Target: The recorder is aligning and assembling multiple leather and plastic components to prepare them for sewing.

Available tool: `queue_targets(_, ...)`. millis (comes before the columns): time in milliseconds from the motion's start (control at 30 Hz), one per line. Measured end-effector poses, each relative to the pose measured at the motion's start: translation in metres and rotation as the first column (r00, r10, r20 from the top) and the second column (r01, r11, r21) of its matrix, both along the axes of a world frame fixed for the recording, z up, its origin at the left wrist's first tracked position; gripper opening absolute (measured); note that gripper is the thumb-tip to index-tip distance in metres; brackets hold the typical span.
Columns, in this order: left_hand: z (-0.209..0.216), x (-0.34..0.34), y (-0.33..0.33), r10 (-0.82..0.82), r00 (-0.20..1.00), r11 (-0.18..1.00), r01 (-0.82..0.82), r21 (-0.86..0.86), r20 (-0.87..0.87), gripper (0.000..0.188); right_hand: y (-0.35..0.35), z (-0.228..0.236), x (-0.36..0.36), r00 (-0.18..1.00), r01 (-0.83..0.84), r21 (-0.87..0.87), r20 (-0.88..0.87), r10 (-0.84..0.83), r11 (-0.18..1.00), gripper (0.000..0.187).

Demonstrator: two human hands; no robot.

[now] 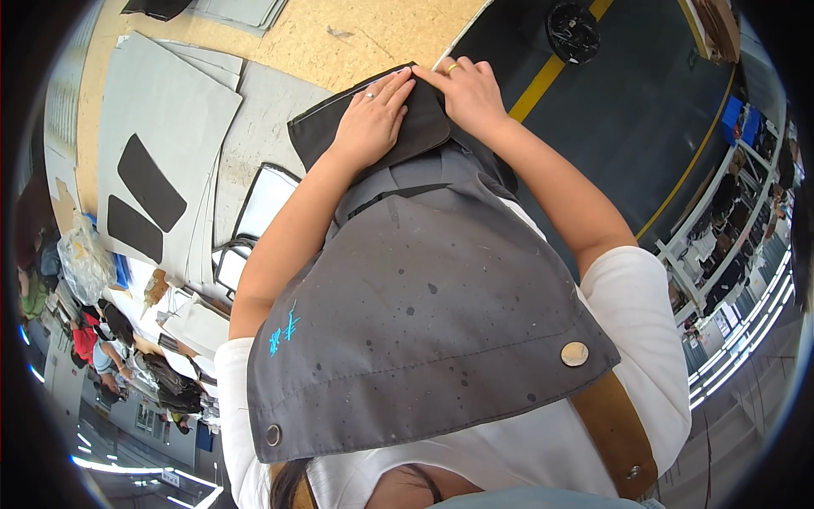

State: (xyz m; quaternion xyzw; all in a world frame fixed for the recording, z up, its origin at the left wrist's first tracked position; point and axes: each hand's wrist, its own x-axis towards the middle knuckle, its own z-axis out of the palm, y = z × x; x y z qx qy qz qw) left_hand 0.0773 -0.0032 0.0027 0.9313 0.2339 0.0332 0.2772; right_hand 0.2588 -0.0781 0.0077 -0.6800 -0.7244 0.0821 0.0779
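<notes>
A flat black sheet-like piece (pixel 426 123) with a rounded corner lies at the worktable's near edge, close to my apron. A thin pale line runs along its far left edge. My left hand (pixel 373 120), a ring on one finger, rests on top with its fingers stretched out together toward the far corner. At that corner my right hand (pixel 471 95), also ringed, reaches in from the right. Its index finger lies on the edge and the other fingers are bent; the thumb is hidden. The two hands' fingertips nearly meet there.
Left of me, two dark cut pieces (pixel 153 185) lie on large grey sheets (pixel 191 102) on the tan tabletop (pixel 339 42). A clear plastic bag (pixel 83 259) sits beyond. At right are a round black object (pixel 572 32) on the floor and a white rack (pixel 721 246). Several people work at far left.
</notes>
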Motion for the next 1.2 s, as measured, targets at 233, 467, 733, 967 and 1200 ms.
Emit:
queue_targets(233, 0.017, -0.034, 0.011, -0.038, 0.999, 0.987, 0.038, -0.154, 0.000, 0.042, 0.014, 0.008, -0.001, 0.939, 0.049, 0.044, -0.343, -0.031, 0.998, 0.038)
queue_targets(467, 0.005, -0.037, 0.001, -0.010, 0.991, 1.000, 0.007, -0.021, -0.137, 0.047, 0.017, 0.005, -0.020, 0.945, -0.312, -0.099, -0.138, 0.297, 0.945, 0.041)
queue_targets(733, 0.002, -0.091, 0.004, 0.117, 0.973, 0.993, -0.117, 0.011, -0.197, 0.045, 0.016, 0.008, -0.008, 0.906, -0.422, -0.115, -0.017, 0.423, 0.899, 0.046)
queue_targets(967, 0.006, -0.104, 0.016, 0.353, 0.928, 0.869, -0.372, -0.326, -0.119, 0.041, 0.028, 0.021, -0.007, 0.951, -0.213, -0.114, -0.251, 0.179, 0.970, 0.033)
queue_targets(1200, 0.024, -0.138, 0.012, 0.652, 0.757, 0.729, -0.644, -0.231, -0.052, 0.031, -0.016, 0.008, 0.018, 0.731, 0.256, -0.523, -0.445, -0.517, 0.813, 0.026)
